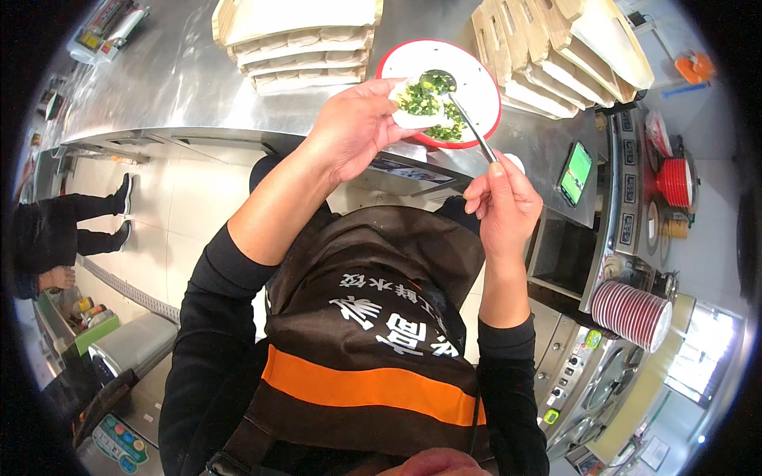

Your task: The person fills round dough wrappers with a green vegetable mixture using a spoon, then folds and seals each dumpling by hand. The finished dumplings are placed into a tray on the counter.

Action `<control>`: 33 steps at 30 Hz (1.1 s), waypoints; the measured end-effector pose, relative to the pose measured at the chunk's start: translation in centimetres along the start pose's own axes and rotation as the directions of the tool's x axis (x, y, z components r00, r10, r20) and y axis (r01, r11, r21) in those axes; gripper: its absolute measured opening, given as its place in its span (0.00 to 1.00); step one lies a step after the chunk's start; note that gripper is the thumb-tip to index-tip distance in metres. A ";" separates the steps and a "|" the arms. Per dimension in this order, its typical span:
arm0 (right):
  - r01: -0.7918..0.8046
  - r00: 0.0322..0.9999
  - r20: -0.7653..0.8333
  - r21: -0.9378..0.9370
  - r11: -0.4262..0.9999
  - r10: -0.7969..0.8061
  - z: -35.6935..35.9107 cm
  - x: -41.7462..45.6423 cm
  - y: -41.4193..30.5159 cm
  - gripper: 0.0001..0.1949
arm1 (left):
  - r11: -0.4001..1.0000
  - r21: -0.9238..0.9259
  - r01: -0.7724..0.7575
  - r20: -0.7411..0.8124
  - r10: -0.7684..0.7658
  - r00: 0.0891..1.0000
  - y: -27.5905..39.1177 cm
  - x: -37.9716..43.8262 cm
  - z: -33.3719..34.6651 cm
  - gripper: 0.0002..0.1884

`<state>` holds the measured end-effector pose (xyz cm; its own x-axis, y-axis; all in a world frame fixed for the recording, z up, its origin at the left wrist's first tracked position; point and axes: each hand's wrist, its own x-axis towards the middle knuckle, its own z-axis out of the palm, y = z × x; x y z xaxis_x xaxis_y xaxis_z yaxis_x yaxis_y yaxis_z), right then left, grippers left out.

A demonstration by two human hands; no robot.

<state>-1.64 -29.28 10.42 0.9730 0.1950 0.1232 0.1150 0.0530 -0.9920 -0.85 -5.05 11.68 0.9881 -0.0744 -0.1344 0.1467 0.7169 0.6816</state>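
My left hand (360, 128) holds a round dough wrapper (411, 122), topped with chopped green filling, over the near left part of a white bowl with a red rim (485, 95). More of the green filling (450, 128) lies in the bowl. My right hand (506, 199) grips the handle of a metal spoon (473, 128). The spoon's head, with green filling on it, is over the bowl beside the wrapper. A small white round thing (513, 162) shows partly behind my right hand; what it is I cannot tell.
Stacked wooden trays of dumplings (303, 59) stand left of the bowl, with more stacked wooden trays (547, 65) to the right. A phone (575, 174) lies on the steel counter (196, 89). At far left stands another person (47, 232). Stacked plates (631, 315) are at right.
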 end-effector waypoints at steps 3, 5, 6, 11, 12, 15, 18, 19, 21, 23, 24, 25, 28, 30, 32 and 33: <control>-0.016 1.000 -0.011 0.005 1.000 0.016 0.0 0.0 0.3 0.15 | 1.000 -0.014 0.005 0.019 -0.005 1.000 -0.1 0.0 -0.2 0.21; -0.033 0.999 -0.043 0.021 0.999 0.034 0.1 -0.1 0.6 0.15 | 1.000 -0.017 0.005 0.038 -0.005 0.999 0.0 0.0 -0.4 0.21; -0.020 0.999 -0.047 0.039 0.999 0.022 0.0 -0.1 0.5 0.15 | 1.000 -0.020 0.008 0.046 -0.007 0.999 0.0 0.0 -0.6 0.21; -0.002 1.000 0.018 0.056 0.998 0.001 -1.6 -0.5 0.4 0.15 | 0.998 -0.057 0.013 0.053 -0.010 0.999 0.1 -0.1 -1.0 0.21; 0.001 1.000 0.030 0.036 0.999 -0.002 -1.5 -0.6 0.5 0.15 | 0.998 -0.053 0.016 0.060 -0.012 0.998 0.1 -0.2 -0.9 0.21; 0.006 0.999 0.044 0.014 1.000 -0.007 -1.1 -0.7 0.7 0.15 | 0.998 -0.059 0.022 0.059 -0.019 0.998 0.1 -0.3 -0.6 0.21; -0.001 1.000 0.023 0.017 1.000 0.000 -1.0 -0.7 0.2 0.15 | 0.998 -0.053 0.014 0.048 -0.011 0.999 0.1 -0.5 -0.6 0.21; -0.005 1.000 0.021 -0.014 1.000 0.005 -0.8 -0.6 0.1 0.15 | 0.999 -0.047 0.010 0.046 -0.008 0.999 0.1 -0.5 -0.5 0.21; -0.012 1.000 0.025 -0.033 0.999 0.013 -0.7 -0.5 0.1 0.15 | 0.999 -0.031 0.009 0.036 -0.008 0.999 0.0 -0.6 -0.5 0.23; -0.017 0.999 0.039 -0.008 1.000 0.017 -0.8 -0.4 0.0 0.15 | 1.000 -0.013 0.005 0.046 -0.004 0.999 0.0 -0.5 -0.7 0.24; -0.007 1.000 0.025 -0.001 1.000 0.007 -0.9 -0.3 -0.3 0.15 | 1.000 -0.002 0.001 0.059 0.000 0.998 -0.1 -0.5 -1.0 0.24; 0.003 1.000 0.011 0.005 1.000 -0.003 -1.1 -0.1 -0.8 0.15 | 1.000 0.008 -0.004 0.071 0.003 0.997 -0.1 -0.6 -1.3 0.24; 0.069 0.998 -0.008 -0.020 0.997 -0.070 -2.0 0.5 -1.2 0.14 | 0.999 0.038 -0.009 0.057 0.007 0.998 0.2 -1.0 -1.0 0.25; 0.068 0.997 -0.021 -0.049 0.997 -0.069 -2.2 0.8 -1.6 0.14 | 0.997 0.071 -0.001 0.054 -0.003 0.999 0.5 -1.3 -0.9 0.25; 0.035 0.998 -0.042 -0.082 0.996 -0.039 -2.4 1.3 -2.0 0.14 | 0.996 0.088 0.001 0.047 -0.005 0.999 0.7 -1.6 -0.8 0.25; 0.020 0.998 -0.049 -0.096 0.995 -0.025 -2.3 1.4 -2.1 0.14 | 0.996 0.090 -0.004 0.039 0.000 0.999 0.8 -1.9 -0.7 0.25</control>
<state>-0.04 -31.42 12.63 0.9785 0.1452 0.1462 0.1531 -0.0376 -0.9875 -2.61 -3.85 12.01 0.9892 -0.1015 -0.1057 0.1464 0.6520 0.7440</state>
